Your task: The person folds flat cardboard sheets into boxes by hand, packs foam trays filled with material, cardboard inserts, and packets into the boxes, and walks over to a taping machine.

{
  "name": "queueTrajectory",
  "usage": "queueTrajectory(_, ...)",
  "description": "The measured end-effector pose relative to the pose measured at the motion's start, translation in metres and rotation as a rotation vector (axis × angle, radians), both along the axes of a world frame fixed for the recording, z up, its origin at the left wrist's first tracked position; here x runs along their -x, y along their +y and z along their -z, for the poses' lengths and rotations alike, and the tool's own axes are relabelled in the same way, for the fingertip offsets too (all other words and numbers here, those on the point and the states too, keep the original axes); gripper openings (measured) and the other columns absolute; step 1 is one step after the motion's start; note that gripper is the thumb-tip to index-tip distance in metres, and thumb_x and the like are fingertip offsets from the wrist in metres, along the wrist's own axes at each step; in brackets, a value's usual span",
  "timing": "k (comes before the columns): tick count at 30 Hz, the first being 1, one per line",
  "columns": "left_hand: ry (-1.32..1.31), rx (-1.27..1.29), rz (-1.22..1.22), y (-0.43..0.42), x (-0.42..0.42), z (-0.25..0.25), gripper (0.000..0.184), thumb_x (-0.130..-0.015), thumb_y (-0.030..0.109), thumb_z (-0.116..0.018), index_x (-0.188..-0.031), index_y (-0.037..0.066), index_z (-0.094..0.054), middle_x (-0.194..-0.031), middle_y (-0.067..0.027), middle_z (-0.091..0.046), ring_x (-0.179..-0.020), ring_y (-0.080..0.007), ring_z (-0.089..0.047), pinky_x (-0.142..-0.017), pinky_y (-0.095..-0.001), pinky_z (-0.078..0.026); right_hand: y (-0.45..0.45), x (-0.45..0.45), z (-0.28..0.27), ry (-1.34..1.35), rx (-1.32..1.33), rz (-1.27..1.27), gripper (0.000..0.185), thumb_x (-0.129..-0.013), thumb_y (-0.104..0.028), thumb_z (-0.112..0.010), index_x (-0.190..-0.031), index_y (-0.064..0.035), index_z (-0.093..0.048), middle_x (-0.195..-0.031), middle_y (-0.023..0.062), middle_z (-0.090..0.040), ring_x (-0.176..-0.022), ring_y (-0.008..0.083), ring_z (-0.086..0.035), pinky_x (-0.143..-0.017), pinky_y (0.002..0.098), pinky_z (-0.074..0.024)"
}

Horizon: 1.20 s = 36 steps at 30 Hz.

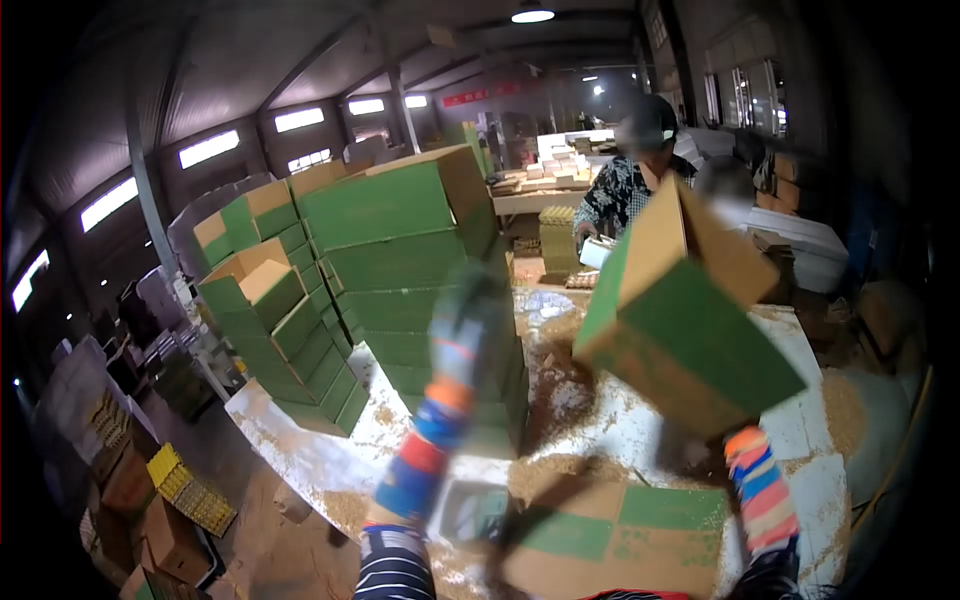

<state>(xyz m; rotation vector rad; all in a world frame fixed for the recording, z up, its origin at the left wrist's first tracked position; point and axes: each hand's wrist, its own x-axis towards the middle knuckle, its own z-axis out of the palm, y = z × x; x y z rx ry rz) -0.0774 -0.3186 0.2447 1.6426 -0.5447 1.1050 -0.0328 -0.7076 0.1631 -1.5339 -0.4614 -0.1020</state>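
A green and brown cardboard box (700, 340) is tilted in the air at the right, its flaps up. My right hand (743, 438) is at its lower edge and appears to hold it; the box hides the fingers. My left hand (462, 325), in a dark glove and smeared by motion, is raised in front of a tall stack of green cardboard boxes (385, 215). Whether it touches the stack I cannot tell. Below, between my arms, lies a flat green and brown cardboard piece (615, 535).
A shorter stack of open green boxes (265, 290) stands left on the white, debris-strewn table (265, 425). Across it is a person in a patterned top (610, 195). Yellow egg trays (190, 488) lie at lower left. A small pale container (468, 508) sits by my left forearm.
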Motion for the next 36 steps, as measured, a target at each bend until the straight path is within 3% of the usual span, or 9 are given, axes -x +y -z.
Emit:
queueTrajectory(5,-0.367,0.390,-0.549,0.209,-0.045,-0.080,0.056,-0.079,0.003,-0.060,-0.129,0.001,-0.035,-0.131,-0.0116,-0.039,-0.117,-0.0195,-0.040,-0.095,-0.0315,-0.039,0.102,-0.068,-0.160,-0.411,0.288,0.100,0.048,-0.089,-0.022,-0.049,-0.130,-0.0031,-0.034,-0.125,0.0092,-0.044,-0.113,0.0192,-0.044,-0.090,0.0328,-0.0393)
queueTrajectory(7,-0.094,0.375,0.104,0.300,-0.089,-0.061,0.056,-0.082,0.006,-0.058,-0.131,-0.001,-0.031,-0.124,-0.0155,-0.046,-0.111,-0.0218,-0.048,-0.095,-0.0312,-0.038,0.142,-0.097,-0.200,-0.525,0.423,0.173,0.049,-0.089,-0.022,-0.048,-0.130,-0.0025,-0.033,-0.126,0.0099,-0.043,-0.114,0.0196,-0.043,-0.091,0.0328,-0.0385)
queueTrajectory(15,-0.043,0.004,-0.288,0.267,-0.086,-0.050,0.041,-0.089,0.016,-0.046,-0.126,0.000,-0.038,-0.106,-0.0080,-0.057,-0.096,-0.0160,-0.053,-0.083,-0.0262,-0.042,0.246,-0.196,-0.231,-0.705,0.970,0.352,0.052,-0.090,-0.025,-0.046,-0.132,-0.0001,-0.029,-0.128,0.0128,-0.040,-0.116,0.0209,-0.040,-0.095,0.0329,-0.0350)
queueTrajectory(18,0.137,0.247,-0.112,0.263,-0.076,-0.048,0.050,-0.089,0.016,-0.047,-0.134,0.014,-0.028,-0.091,0.0028,-0.055,-0.066,-0.0012,-0.046,-0.052,-0.0162,-0.038,0.257,-0.215,-0.207,-0.771,1.142,0.358,0.053,-0.090,-0.025,-0.045,-0.132,0.0008,-0.028,-0.129,0.0139,-0.039,-0.117,0.0214,-0.039,-0.097,0.0330,-0.0337)
queueTrajectory(19,0.125,0.389,0.009,0.250,-0.068,-0.048,0.043,-0.091,0.014,-0.045,-0.129,0.002,-0.032,-0.121,-0.0113,-0.047,-0.106,-0.0169,-0.049,-0.090,-0.0267,-0.040,0.259,-0.214,-0.195,-0.811,1.194,0.365,0.053,-0.090,-0.026,-0.045,-0.132,0.0010,-0.027,-0.130,0.0143,-0.039,-0.118,0.0215,-0.039,-0.097,0.0330,-0.0332)
queueTrajectory(24,-0.006,0.372,-0.022,0.244,-0.079,-0.045,0.039,-0.088,0.007,-0.048,-0.126,0.000,-0.037,-0.110,-0.0086,-0.055,-0.098,-0.0134,-0.053,-0.086,-0.0241,-0.042,0.248,-0.153,-0.045,-0.866,1.260,0.025,0.055,-0.091,-0.027,-0.044,-0.133,0.0025,-0.025,-0.131,0.0161,-0.037,-0.119,0.0223,-0.037,-0.099,0.0331,-0.0311)
queueTrajectory(27,0.011,0.338,-0.067,0.242,-0.063,-0.039,0.044,-0.088,0.016,-0.050,-0.127,0.000,-0.036,-0.113,-0.0088,-0.052,-0.100,-0.0142,-0.050,-0.088,-0.0250,-0.040,0.275,-0.072,0.104,-0.364,0.721,-0.413,0.118,-0.050,-0.046,-0.079,-0.134,0.0034,-0.012,-0.137,0.0168,-0.027,-0.127,0.0282,-0.024,-0.107,0.0376,-0.0177)
queueTrajectory(31,0.032,0.267,-0.200,0.240,-0.009,0.015,0.055,-0.087,0.026,-0.051,-0.131,0.000,-0.030,-0.128,-0.0129,-0.040,-0.118,-0.0206,-0.037,-0.099,-0.0298,-0.028,0.321,-0.114,0.309,-0.617,1.302,-0.065,0.062,-0.070,-0.049,-0.064,-0.121,-0.0155,-0.050,-0.117,0.0010,-0.055,-0.111,0.0289,-0.046,-0.096,0.0439,-0.0316)
queueTrajectory(36,0.610,0.109,-0.728,0.258,0.108,0.250,0.045,-0.083,0.016,-0.056,-0.123,-0.001,-0.041,-0.125,-0.0172,-0.043,-0.114,-0.0249,-0.045,-0.098,-0.0333,-0.034,0.376,-0.078,0.224,-0.333,0.871,-0.109,0.041,-0.068,-0.046,-0.064,-0.093,-0.0135,-0.066,-0.097,0.0056,-0.064,-0.094,0.0273,-0.055,-0.087,0.0355,-0.0386)
